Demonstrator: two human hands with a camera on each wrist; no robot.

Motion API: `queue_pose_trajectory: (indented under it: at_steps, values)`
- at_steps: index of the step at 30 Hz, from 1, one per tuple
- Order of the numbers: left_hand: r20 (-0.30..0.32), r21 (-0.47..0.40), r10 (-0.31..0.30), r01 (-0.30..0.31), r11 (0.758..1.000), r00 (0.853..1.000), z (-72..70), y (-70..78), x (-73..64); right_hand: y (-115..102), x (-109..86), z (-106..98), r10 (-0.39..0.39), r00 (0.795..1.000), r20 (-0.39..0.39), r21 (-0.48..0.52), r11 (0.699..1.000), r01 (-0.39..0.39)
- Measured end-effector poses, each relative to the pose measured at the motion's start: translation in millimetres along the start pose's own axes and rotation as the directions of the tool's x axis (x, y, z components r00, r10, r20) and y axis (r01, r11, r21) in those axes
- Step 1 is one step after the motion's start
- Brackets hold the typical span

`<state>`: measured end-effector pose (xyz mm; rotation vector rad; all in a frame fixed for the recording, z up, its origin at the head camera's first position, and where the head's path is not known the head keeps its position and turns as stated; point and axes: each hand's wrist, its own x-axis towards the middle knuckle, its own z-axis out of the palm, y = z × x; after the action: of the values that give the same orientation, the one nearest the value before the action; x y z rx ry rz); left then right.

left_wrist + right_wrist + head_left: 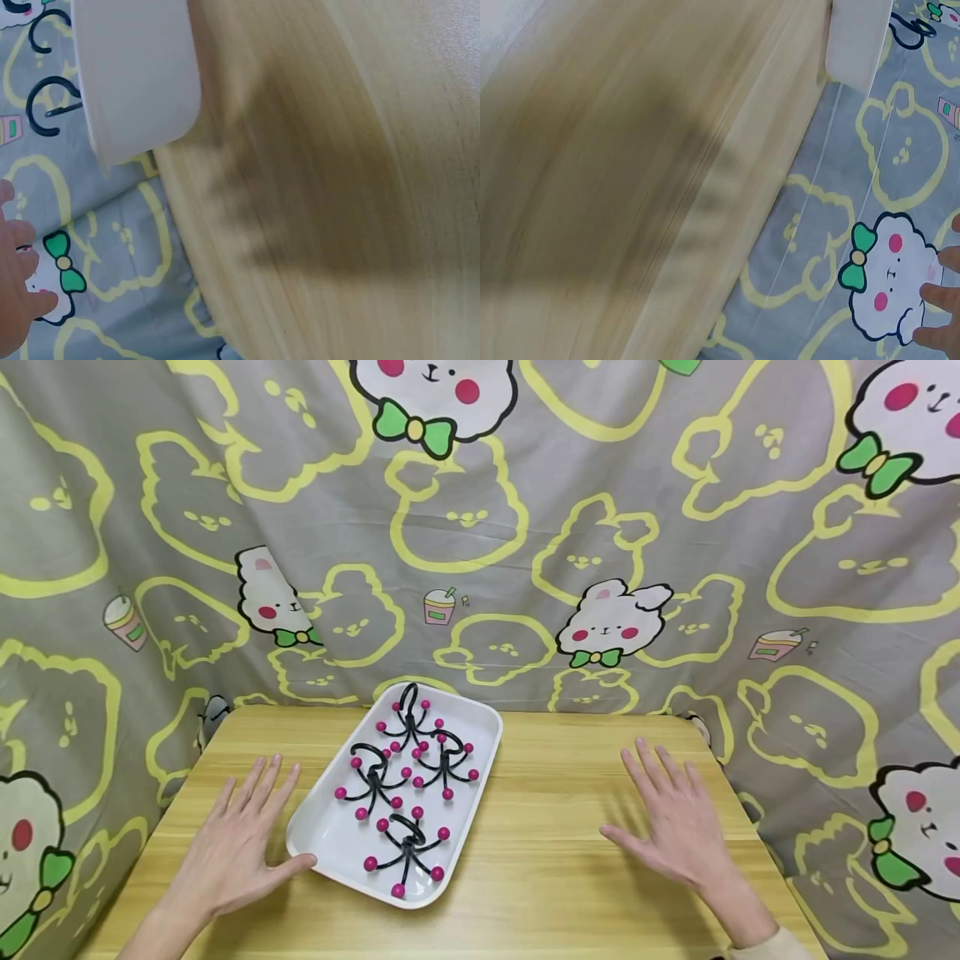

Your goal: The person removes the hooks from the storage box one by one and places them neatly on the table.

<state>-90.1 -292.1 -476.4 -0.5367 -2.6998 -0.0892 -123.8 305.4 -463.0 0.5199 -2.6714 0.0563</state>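
A white rectangular tray [322, 835] lies at a slant on the wooden table, left of centre. In it are several black hooks [409, 843], each with a curved top and splayed prongs tipped with magenta balls. My left hand [236, 843] is just left of the tray with fingers spread, its thumb tip overlapping the tray's rim in the head view. Far to the right of the tray, my right hand [671, 814] is held over the table, fingers straight and apart, holding nothing. Each wrist view catches only some fingers [26, 262] at its edge, and the tray's outer side.
A grey curtain [480, 543] with yellow outlines and cartoon animals hangs behind the table and along both sides. The wood-grain table [555, 827] stretches between the tray and my right hand. Hand shadows fall on its surface in both wrist views.
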Motion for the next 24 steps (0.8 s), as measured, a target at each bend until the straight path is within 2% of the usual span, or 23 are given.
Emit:
queue_pose_trajectory:
  at_steps: [10,24]
  values:
    - [-0.002,0.005,0.019,-0.019,1.0,1.0,17.5,-6.2,-2.3,-15.5,11.1,8.8,-0.05,0.998,-0.029,-0.011,0.999,0.05]
    - [-0.016,-0.003,0.065,-0.065,0.998,0.998,41.1,-17.9,-8.6,-48.8,29.6,22.1,-0.117,0.991,-0.07,0.029,0.992,0.12]
